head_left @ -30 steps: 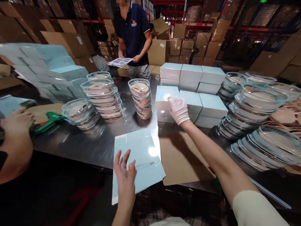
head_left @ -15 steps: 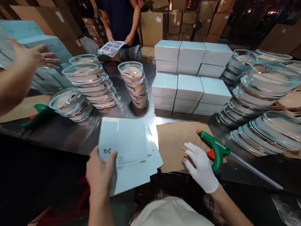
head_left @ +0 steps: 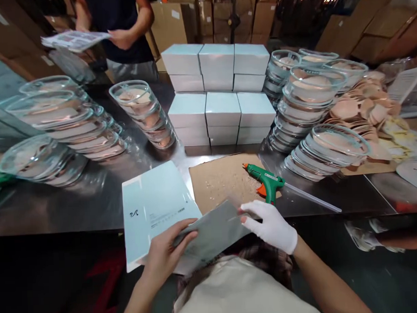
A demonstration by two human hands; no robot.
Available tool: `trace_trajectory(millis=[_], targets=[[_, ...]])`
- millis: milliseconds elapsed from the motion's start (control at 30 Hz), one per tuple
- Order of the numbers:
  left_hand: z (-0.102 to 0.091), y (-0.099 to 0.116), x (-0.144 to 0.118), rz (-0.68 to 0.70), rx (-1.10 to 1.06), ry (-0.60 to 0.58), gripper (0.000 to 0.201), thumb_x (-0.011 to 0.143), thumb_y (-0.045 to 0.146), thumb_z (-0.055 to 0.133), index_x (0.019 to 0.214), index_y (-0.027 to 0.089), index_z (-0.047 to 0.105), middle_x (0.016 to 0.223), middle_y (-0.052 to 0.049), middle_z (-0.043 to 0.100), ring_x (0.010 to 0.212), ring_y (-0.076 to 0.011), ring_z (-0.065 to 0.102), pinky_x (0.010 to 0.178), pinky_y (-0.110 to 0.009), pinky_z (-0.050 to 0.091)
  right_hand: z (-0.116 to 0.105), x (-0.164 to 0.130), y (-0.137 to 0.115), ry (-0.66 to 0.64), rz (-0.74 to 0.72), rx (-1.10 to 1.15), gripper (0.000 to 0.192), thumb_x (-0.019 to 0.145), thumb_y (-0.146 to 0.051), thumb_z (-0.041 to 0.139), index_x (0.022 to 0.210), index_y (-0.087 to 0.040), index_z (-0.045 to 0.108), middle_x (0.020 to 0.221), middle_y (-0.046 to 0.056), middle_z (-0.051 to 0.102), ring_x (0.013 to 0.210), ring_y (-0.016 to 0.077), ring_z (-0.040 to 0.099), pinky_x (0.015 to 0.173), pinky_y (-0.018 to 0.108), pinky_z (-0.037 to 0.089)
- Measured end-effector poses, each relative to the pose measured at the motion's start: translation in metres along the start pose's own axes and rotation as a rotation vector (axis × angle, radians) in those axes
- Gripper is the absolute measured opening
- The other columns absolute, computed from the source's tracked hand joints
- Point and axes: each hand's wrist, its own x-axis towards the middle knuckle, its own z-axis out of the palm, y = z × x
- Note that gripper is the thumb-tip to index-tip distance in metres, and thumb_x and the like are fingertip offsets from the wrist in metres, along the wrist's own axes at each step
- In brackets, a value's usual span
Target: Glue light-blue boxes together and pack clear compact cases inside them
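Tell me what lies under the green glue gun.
The green glue gun rests on a brown cardboard sheet speckled with glue bits, lying on the steel table. The table beneath the cardboard is covered.

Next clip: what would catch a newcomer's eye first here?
Probably the leaning stacks of glass dishes flanking the steel table, with pale blue boxes piled between them. Nearer, the bare left hand and gloved right hand hold a flat box sheet, beside a green glue gun on cardboard.

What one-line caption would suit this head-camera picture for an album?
Bare left hand and gloved right hand lift a flat carton beside a green glue gun.
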Motion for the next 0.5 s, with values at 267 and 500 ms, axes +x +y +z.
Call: trace_trajectory(millis=[267, 500], targets=[[0.040, -0.017, -0.016, 0.243, 0.287, -0.576, 0.102, 0.070, 0.070, 0.086, 0.158, 0.030, 0.051, 0.130, -0.016, 0.074, 0.110, -0.0358, 0.073, 0.093, -0.044, 0.060, 0.031, -0.029, 0.008, -0.632, 0.269, 0.854, 0.087, 0.078, -0.098, 0.052, 0.095, -0.017, 0.081, 0.077, 0.007, 0.075, 0.067, 0.0217, 0.073, 0.067, 0.034, 0.063], [0.041, -0.042, -0.038, -0.009, 0.071, -0.389, 0.061, 0.077, 0.042, 0.086, 0.136, 0.030, 0.072, 0.132, -0.014, 0.074, 0.121, -0.0389, 0.070, 0.104, -0.051, 0.057, 0.020, -0.087, 0.040, -0.110, 0.278, 0.625, 0.069, 0.092, -0.083, 0.055, 0.119, -0.023, 0.076, 0.109, 0.012, 0.079, 0.099, 0.0301, 0.077, 0.089, 0.044, 0.064]])
